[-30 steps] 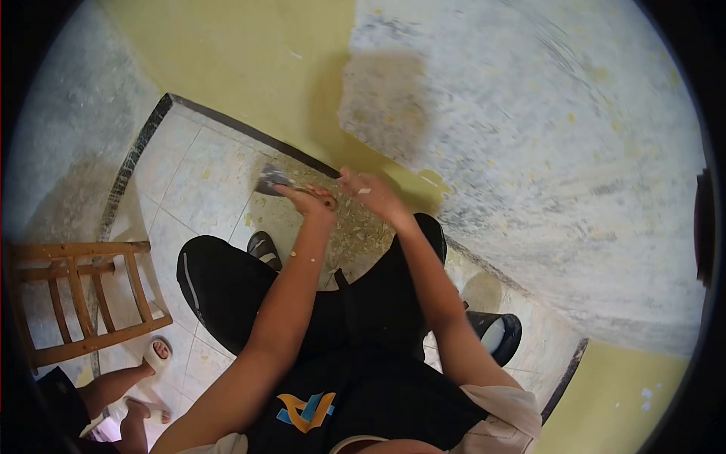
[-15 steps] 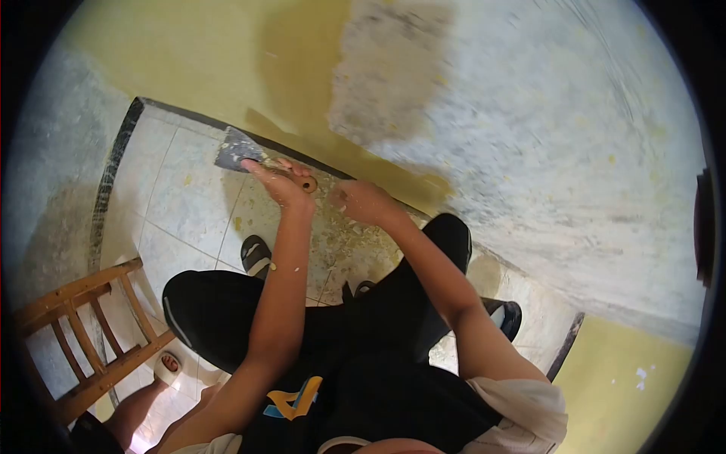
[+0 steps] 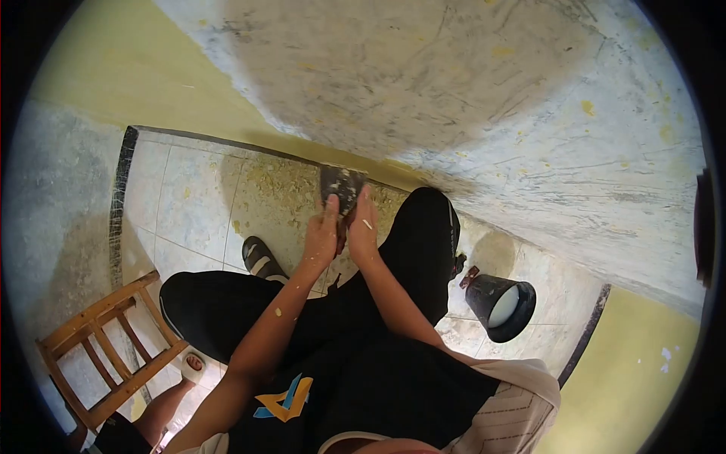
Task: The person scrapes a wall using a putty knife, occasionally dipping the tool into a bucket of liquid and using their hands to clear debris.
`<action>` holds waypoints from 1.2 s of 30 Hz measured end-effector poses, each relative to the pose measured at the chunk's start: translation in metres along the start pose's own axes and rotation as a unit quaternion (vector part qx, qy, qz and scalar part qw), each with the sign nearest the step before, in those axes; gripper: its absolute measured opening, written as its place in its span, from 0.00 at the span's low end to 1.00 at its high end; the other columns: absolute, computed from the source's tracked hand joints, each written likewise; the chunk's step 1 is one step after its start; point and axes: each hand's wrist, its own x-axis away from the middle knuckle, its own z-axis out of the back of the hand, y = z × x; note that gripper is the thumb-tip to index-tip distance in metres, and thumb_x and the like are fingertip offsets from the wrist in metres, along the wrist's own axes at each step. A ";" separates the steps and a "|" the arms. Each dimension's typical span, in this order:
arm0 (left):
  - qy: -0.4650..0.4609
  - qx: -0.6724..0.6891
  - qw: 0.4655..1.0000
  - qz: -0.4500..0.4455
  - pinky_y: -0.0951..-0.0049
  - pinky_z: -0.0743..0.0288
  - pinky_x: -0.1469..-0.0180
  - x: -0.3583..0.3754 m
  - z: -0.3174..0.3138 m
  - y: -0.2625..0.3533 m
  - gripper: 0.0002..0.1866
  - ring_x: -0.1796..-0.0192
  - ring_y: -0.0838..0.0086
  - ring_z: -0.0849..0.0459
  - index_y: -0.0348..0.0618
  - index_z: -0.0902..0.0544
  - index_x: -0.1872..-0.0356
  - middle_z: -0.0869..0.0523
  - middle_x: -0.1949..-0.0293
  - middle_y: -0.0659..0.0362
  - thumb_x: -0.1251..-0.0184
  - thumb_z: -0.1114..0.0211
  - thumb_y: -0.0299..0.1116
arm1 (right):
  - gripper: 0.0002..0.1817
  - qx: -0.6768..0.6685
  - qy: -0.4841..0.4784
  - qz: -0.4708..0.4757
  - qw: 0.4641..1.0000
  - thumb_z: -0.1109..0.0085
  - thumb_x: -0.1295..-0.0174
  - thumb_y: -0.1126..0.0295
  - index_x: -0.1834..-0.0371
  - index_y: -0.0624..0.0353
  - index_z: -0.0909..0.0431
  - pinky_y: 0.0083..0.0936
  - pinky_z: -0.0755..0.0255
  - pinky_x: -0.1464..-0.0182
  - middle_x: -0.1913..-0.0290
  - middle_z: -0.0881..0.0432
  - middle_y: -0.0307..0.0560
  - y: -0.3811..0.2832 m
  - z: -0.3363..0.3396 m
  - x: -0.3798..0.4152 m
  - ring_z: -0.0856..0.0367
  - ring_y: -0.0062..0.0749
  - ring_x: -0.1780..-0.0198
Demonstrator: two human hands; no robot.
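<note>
The left hand [image 3: 323, 233] grips the scraper [image 3: 342, 189]; the right hand [image 3: 364, 227] is against its side, finger closure cannot be told

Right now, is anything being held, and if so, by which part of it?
A scraper, by its handle, between the left hand and the right hand; a left fingertip reaches onto the blade.

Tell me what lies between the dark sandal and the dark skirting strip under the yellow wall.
Floor tiles strewn with pale and yellowish flakes lie between the sandal and skirting strip, as the head view shows.
</note>
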 end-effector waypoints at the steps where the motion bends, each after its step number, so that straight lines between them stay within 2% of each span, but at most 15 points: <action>1: -0.002 0.001 1.000 0.002 0.73 0.41 0.84 -0.005 -0.009 -0.007 0.40 0.87 0.78 0.29 0.44 0.26 0.84 0.27 0.88 0.63 0.22 0.50 0.70 | 0.31 0.016 0.012 -0.012 1.000 0.59 0.17 0.42 0.51 0.63 0.19 0.28 0.22 0.55 0.59 0.17 0.40 0.003 0.004 0.001 0.20 0.24 0.60; 3: -0.022 -0.023 0.999 -0.014 0.71 0.37 0.80 -0.019 -0.023 -0.020 0.38 0.84 0.76 0.26 0.40 0.23 0.83 0.24 0.87 0.61 0.21 0.46 0.66 | 0.23 -0.178 0.118 0.101 0.972 0.55 0.16 0.50 0.53 0.62 0.23 0.26 0.22 0.58 0.61 0.20 0.38 0.007 0.003 -0.002 0.19 0.22 0.61; 5: -0.007 -0.031 0.998 -0.061 0.69 0.35 0.77 -0.048 -0.035 -0.061 0.38 0.82 0.75 0.24 0.38 0.20 0.79 0.22 0.85 0.59 0.21 0.45 0.64 | 0.20 -0.174 0.103 0.117 0.972 0.52 0.16 0.53 0.53 0.61 0.24 0.25 0.23 0.60 0.63 0.21 0.38 0.016 0.003 -0.009 0.19 0.22 0.62; 7: 0.009 -0.035 0.993 -0.110 0.67 0.33 0.74 -0.054 -0.041 -0.060 0.37 0.79 0.73 0.23 0.35 0.18 0.76 0.20 0.83 0.58 0.21 0.44 0.63 | 0.13 -0.159 0.078 0.119 0.977 0.47 0.18 0.60 0.56 0.59 0.28 0.23 0.23 0.63 0.64 0.23 0.36 0.013 0.004 -0.010 0.17 0.23 0.64; 9: -0.036 -0.076 0.995 -0.056 0.64 0.30 0.68 -0.057 -0.033 -0.050 0.36 0.74 0.71 0.20 0.31 0.16 0.69 0.18 0.79 0.54 0.21 0.43 0.62 | 0.13 -0.159 0.095 0.128 0.974 0.48 0.17 0.60 0.57 0.58 0.29 0.24 0.23 0.63 0.64 0.24 0.36 0.013 -0.001 -0.014 0.17 0.23 0.65; 12: -0.038 -0.116 0.989 -0.082 0.63 0.28 0.66 -0.057 -0.036 -0.034 0.36 0.73 0.69 0.19 0.31 0.16 0.66 0.18 0.79 0.52 0.21 0.43 0.64 | 0.13 -0.181 0.115 0.138 0.967 0.48 0.17 0.60 0.58 0.57 0.29 0.24 0.23 0.63 0.64 0.24 0.36 0.017 -0.002 -0.020 0.19 0.21 0.65; 15: -0.015 -0.084 0.989 -0.123 0.64 0.33 0.72 -0.069 -0.045 -0.052 0.37 0.75 0.76 0.23 0.34 0.17 0.74 0.20 0.81 0.56 0.21 0.42 0.63 | 0.14 -0.193 0.134 0.129 0.963 0.47 0.18 0.59 0.59 0.56 0.30 0.22 0.23 0.62 0.63 0.24 0.35 0.024 0.004 -0.028 0.21 0.19 0.64; 18: 0.008 -0.091 0.987 -0.129 0.64 0.35 0.73 -0.076 -0.051 -0.058 0.38 0.75 0.77 0.25 0.33 0.19 0.76 0.22 0.82 0.56 0.22 0.44 0.65 | 0.14 -0.182 0.143 0.124 0.965 0.46 0.18 0.59 0.60 0.56 0.30 0.21 0.23 0.60 0.63 0.25 0.34 0.027 0.009 -0.031 0.24 0.17 0.63; 21: -0.021 -0.128 0.988 -0.080 0.64 0.35 0.73 -0.066 -0.048 -0.043 0.36 0.75 0.78 0.26 0.34 0.19 0.73 0.22 0.81 0.57 0.20 0.45 0.63 | 0.14 -0.175 0.148 0.125 0.965 0.46 0.18 0.59 0.60 0.57 0.30 0.21 0.24 0.61 0.63 0.25 0.34 0.025 0.008 -0.032 0.25 0.16 0.62; 25: -0.057 -0.130 0.986 -0.082 0.63 0.35 0.72 -0.067 -0.048 -0.042 0.36 0.75 0.77 0.26 0.34 0.19 0.72 0.22 0.81 0.57 0.19 0.46 0.62 | 0.13 -0.156 0.156 0.134 0.966 0.48 0.17 0.61 0.61 0.57 0.31 0.21 0.23 0.63 0.64 0.26 0.34 0.021 0.009 -0.030 0.24 0.16 0.65; 26: -0.057 -0.078 0.991 -0.096 0.63 0.34 0.72 -0.066 -0.055 -0.042 0.36 0.75 0.76 0.25 0.35 0.21 0.73 0.22 0.81 0.56 0.20 0.44 0.63 | 0.13 -0.155 0.157 0.134 0.966 0.48 0.17 0.61 0.61 0.57 0.31 0.21 0.23 0.63 0.64 0.26 0.34 0.020 0.012 -0.030 0.24 0.16 0.65; 29: -0.048 -0.002 0.993 -0.110 0.64 0.33 0.71 -0.073 -0.066 -0.055 0.36 0.75 0.75 0.25 0.36 0.23 0.76 0.23 0.82 0.56 0.21 0.43 0.63 | 0.13 -0.102 0.131 0.177 0.970 0.49 0.17 0.63 0.61 0.57 0.32 0.23 0.21 0.64 0.66 0.27 0.33 0.027 0.024 -0.036 0.24 0.17 0.67; 31: -0.037 0.023 0.993 -0.109 0.65 0.33 0.72 -0.073 -0.068 -0.060 0.36 0.76 0.76 0.26 0.37 0.24 0.78 0.24 0.83 0.57 0.21 0.43 0.63 | 0.17 0.003 0.142 0.190 0.971 0.50 0.17 0.57 0.61 0.58 0.30 0.25 0.21 0.64 0.67 0.23 0.36 0.027 0.029 -0.039 0.19 0.23 0.68; 34: -0.046 -0.053 0.993 -0.094 0.65 0.33 0.73 -0.074 -0.056 -0.049 0.37 0.77 0.76 0.26 0.35 0.23 0.79 0.24 0.85 0.57 0.21 0.42 0.63 | 0.17 -0.058 0.129 0.188 0.972 0.52 0.16 0.57 0.62 0.57 0.30 0.25 0.22 0.65 0.67 0.24 0.36 0.008 0.013 -0.030 0.20 0.22 0.69; 36: -0.041 -0.078 0.986 -0.139 0.64 0.34 0.74 -0.070 -0.046 -0.028 0.36 0.78 0.75 0.26 0.32 0.20 0.76 0.24 0.85 0.56 0.22 0.40 0.61 | 0.17 -0.039 0.103 0.222 0.969 0.53 0.16 0.58 0.62 0.58 0.31 0.24 0.23 0.66 0.67 0.24 0.36 0.021 0.022 -0.048 0.21 0.21 0.69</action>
